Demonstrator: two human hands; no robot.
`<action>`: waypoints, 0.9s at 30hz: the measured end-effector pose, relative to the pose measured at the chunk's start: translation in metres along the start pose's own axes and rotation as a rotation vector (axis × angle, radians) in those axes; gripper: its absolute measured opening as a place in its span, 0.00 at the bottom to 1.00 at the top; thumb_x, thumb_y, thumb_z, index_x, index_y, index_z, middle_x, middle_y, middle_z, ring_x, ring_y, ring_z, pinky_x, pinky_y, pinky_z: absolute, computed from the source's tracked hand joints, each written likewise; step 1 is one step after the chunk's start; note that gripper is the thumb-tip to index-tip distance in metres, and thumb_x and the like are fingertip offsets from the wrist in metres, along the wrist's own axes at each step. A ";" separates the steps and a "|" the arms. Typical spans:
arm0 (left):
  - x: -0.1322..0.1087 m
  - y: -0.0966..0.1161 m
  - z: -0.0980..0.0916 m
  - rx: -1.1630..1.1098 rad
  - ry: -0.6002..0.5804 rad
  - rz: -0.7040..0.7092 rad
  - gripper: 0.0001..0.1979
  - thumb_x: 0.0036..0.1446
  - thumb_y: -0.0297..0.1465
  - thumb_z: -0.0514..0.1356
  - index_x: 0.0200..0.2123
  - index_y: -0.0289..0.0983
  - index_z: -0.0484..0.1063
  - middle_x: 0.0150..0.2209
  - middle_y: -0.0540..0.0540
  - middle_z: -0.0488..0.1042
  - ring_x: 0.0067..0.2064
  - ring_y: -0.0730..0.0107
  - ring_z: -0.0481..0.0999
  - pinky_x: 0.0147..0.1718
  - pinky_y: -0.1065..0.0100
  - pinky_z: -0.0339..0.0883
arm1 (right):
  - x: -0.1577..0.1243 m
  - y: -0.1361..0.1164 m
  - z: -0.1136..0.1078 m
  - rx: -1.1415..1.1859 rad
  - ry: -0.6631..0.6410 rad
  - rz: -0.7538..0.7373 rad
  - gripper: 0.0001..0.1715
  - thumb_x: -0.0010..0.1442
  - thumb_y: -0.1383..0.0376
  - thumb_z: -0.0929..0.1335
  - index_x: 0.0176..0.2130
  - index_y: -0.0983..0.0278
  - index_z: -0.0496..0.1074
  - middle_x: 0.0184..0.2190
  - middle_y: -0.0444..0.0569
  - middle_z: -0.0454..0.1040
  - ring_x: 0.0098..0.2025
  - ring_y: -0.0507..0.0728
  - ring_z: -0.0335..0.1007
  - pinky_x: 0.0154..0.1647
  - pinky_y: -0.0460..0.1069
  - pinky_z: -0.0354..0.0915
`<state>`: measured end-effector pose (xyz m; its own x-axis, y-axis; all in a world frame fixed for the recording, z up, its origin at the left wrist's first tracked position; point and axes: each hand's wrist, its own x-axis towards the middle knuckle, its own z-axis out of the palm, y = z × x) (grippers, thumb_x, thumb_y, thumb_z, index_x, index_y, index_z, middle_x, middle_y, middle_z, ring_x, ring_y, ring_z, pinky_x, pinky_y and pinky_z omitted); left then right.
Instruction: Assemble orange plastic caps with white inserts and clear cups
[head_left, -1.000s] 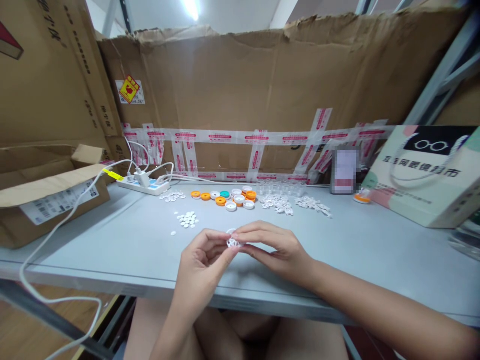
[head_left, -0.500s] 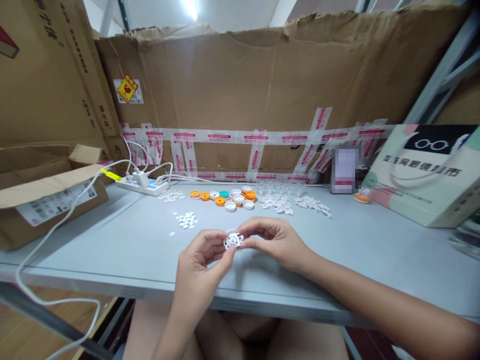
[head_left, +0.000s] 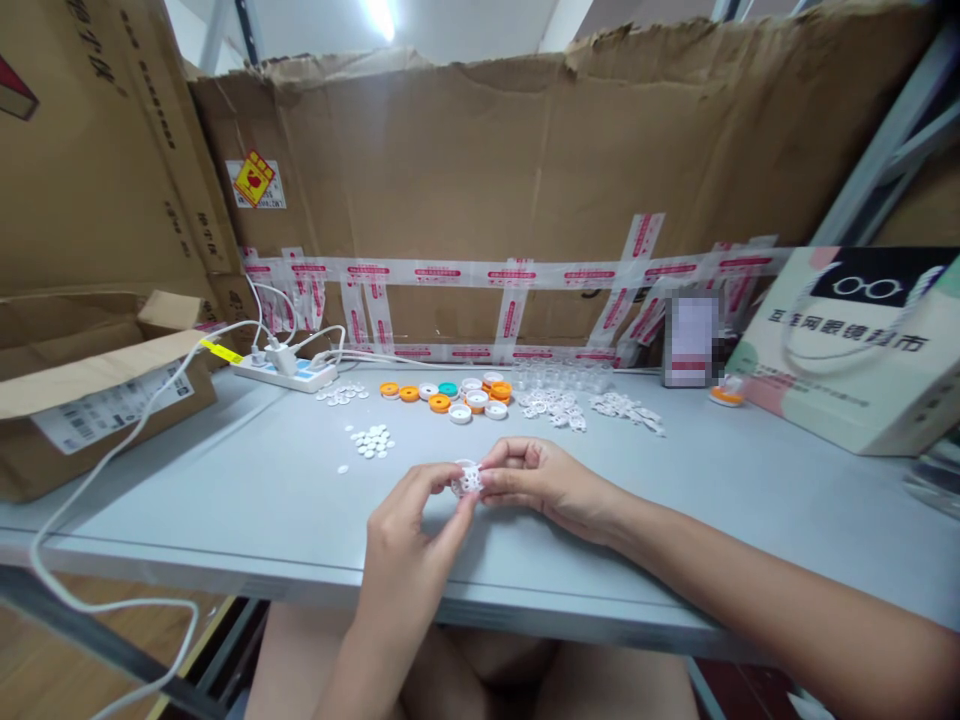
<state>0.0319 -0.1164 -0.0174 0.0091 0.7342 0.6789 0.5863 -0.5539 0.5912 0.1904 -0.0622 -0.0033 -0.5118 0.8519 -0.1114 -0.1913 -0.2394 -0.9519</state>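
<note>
Between my two hands, above the front of the grey table, is a small round white plastic part with an openwork face. My left hand pinches it from the left with thumb and fingers. From the right, the thumb and fingertips of my right hand grip its other edge. Fingertips cover parts of its rim. Beyond the hands lie orange, white and teal round caps, a pile of small white discs and loose white openwork pieces.
Clear cups stand along the back by the large cardboard sheet. A power strip with white cables and an open carton are at left. To the right are a phone, an orange-and-white piece and a paper bag.
My left hand has shifted slightly right, and its fingers have changed position on the white part. My right thumb has moved up onto the part's edge. The things on the table look unchanged.
</note>
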 end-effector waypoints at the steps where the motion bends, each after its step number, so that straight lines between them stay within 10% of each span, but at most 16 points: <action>1: 0.000 0.000 0.001 0.019 0.006 0.023 0.06 0.53 0.26 0.59 0.36 0.37 0.72 0.33 0.48 0.77 0.35 0.70 0.76 0.37 0.71 0.70 | 0.000 0.000 0.000 0.000 0.008 -0.001 0.13 0.39 0.66 0.76 0.25 0.67 0.71 0.25 0.45 0.78 0.28 0.48 0.74 0.34 0.44 0.68; 27: -0.002 -0.003 0.002 0.033 -0.015 0.006 0.08 0.55 0.28 0.58 0.39 0.38 0.74 0.37 0.46 0.78 0.38 0.66 0.77 0.39 0.69 0.71 | 0.002 0.002 -0.002 -0.012 -0.001 -0.082 0.16 0.42 0.66 0.75 0.30 0.66 0.67 0.24 0.43 0.77 0.28 0.50 0.75 0.35 0.47 0.67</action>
<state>0.0321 -0.1152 -0.0211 0.0249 0.7371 0.6753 0.6128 -0.5450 0.5723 0.1913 -0.0600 -0.0059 -0.4955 0.8680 -0.0328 -0.2227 -0.1634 -0.9611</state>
